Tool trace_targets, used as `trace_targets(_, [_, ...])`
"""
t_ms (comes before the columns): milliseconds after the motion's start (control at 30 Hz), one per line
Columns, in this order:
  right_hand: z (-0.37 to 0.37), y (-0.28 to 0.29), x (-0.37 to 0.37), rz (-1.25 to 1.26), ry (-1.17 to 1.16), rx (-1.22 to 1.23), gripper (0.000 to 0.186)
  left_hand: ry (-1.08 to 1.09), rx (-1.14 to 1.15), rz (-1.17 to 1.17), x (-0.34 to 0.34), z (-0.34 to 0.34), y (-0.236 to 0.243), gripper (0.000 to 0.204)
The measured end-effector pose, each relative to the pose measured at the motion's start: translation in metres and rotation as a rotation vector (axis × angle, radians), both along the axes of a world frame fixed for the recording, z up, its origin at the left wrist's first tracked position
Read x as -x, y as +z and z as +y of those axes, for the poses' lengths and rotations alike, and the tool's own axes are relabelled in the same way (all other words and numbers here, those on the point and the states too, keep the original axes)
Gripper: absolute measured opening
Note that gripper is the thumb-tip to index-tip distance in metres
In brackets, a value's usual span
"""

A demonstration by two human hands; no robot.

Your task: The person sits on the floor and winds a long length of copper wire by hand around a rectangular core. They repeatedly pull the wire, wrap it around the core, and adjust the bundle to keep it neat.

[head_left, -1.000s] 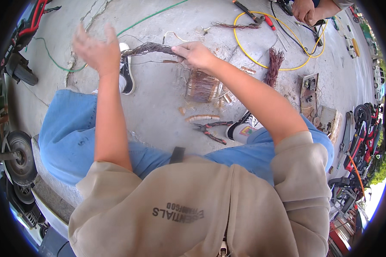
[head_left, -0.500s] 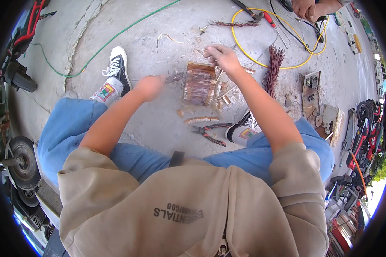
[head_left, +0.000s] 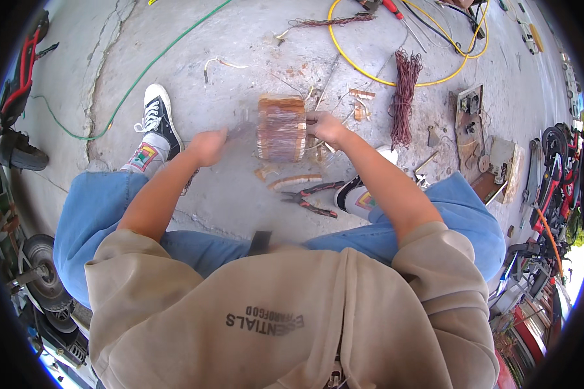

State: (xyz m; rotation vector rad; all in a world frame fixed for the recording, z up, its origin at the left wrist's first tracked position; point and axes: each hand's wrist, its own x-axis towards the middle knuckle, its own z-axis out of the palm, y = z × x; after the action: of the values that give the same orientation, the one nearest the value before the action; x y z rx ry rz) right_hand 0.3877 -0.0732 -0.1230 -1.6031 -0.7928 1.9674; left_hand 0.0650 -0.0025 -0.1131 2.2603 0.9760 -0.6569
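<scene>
A cylindrical wound motor rotor (head_left: 282,129), brown with copper-coloured windings and pale edges, lies on its side between my feet. My left hand (head_left: 209,148) is closed at the end of its dark shaft (head_left: 242,129), which is smeared by motion. At the rotor's right end my right hand (head_left: 326,128) has its fingers bent against the pale rim, and the fingertips are partly hidden. Close by on the near side lie a curved brown-and-white strip (head_left: 298,181) and pliers (head_left: 311,198) with red and black handles, next to my right shoe (head_left: 350,194).
A bundle of dark red wire (head_left: 405,97) lies right of the rotor, below a looped yellow cable (head_left: 345,59). Opened metal housings (head_left: 468,126) stand farther right. A green hose (head_left: 154,63) runs across the cracked concrete. Wire scraps (head_left: 224,63) and debris are scattered beyond the rotor.
My right hand has come down from beyond the rotor to its right end. My left hand stays at the shaft. The view has shifted, and the other person's hands have left the top right.
</scene>
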Motion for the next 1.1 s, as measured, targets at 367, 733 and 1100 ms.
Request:
trace_targets(367, [-0.005, -0.008, 0.012, -0.089, 0.055, -0.064, 0.034, -0.129, 0.031, -0.113, -0.077, 0.013, -0.004, 0.016])
trace_targets(733, [-0.019, -0.009, 0.023, 0.094, -0.195, -0.126, 0.029, -0.025, 0.228, -0.203, -0.067, 0.017, -0.016, 0.027])
trace_targets(1100, [-0.015, -0.033, 0.021, -0.198, -0.195, -0.022, 0.013, 0.263, 0.307, -0.292, -0.04, 0.032, 0.011, 0.034])
